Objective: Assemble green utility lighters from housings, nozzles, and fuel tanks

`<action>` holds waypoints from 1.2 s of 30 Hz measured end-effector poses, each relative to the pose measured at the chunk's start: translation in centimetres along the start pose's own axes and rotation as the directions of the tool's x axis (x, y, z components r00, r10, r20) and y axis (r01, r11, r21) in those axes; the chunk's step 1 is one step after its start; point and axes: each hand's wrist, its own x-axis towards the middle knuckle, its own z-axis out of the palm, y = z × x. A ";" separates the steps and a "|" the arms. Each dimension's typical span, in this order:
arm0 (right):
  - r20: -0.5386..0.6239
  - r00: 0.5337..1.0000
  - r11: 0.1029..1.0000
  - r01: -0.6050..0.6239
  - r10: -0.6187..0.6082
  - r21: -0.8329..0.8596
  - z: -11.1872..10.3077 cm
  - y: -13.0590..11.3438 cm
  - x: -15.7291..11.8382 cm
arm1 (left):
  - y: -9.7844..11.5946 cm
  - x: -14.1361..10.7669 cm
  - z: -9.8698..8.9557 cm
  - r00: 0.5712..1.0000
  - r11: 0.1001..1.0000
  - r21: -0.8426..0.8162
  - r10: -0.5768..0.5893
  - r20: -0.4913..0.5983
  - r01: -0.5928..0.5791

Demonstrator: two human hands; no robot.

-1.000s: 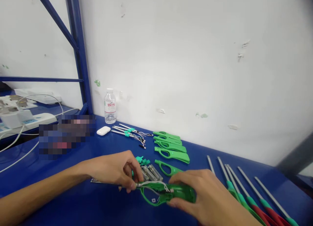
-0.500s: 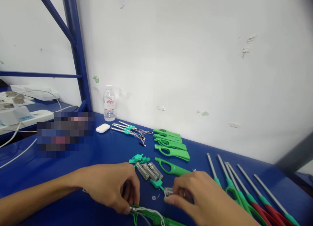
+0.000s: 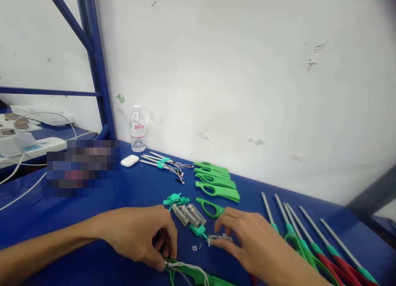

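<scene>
My left hand (image 3: 139,236) is closed at the bottom of the view, thumb and fingers pinching the metal-tipped end of an opened green lighter housing (image 3: 213,281). White wires (image 3: 192,266) run along that housing. My right hand (image 3: 247,240) curls around a clear lighter fuel tank (image 3: 216,238), its thumb along the near side and fingers on the far side. The fingertips' exact contact is hard to make out. Left of this tank lie a teal plastic trigger (image 3: 198,231) and a tiny square part (image 3: 194,248). A green half shell (image 3: 208,207) is partly hidden behind my right hand.
Several clear tanks (image 3: 188,215) and teal pieces (image 3: 173,199) lie farther back. Behind them are green shells (image 3: 218,191) and metal rods with wires (image 3: 161,164). Long-nosed lighters (image 3: 312,236) fill the right side. A water bottle (image 3: 137,129) and white case (image 3: 129,160) stand near the wall.
My right hand's fingers have shifted and opened somewhat around the clear tank, so more of it shows. The left hand stays on the green housing.
</scene>
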 end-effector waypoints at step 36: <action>0.211 0.978 0.971 -0.052 0.001 0.234 -0.7 -2.6 -1.4 | -1.3 3.2 1.5 0.869 0.965 0.107 0.261 -0.419 -0.239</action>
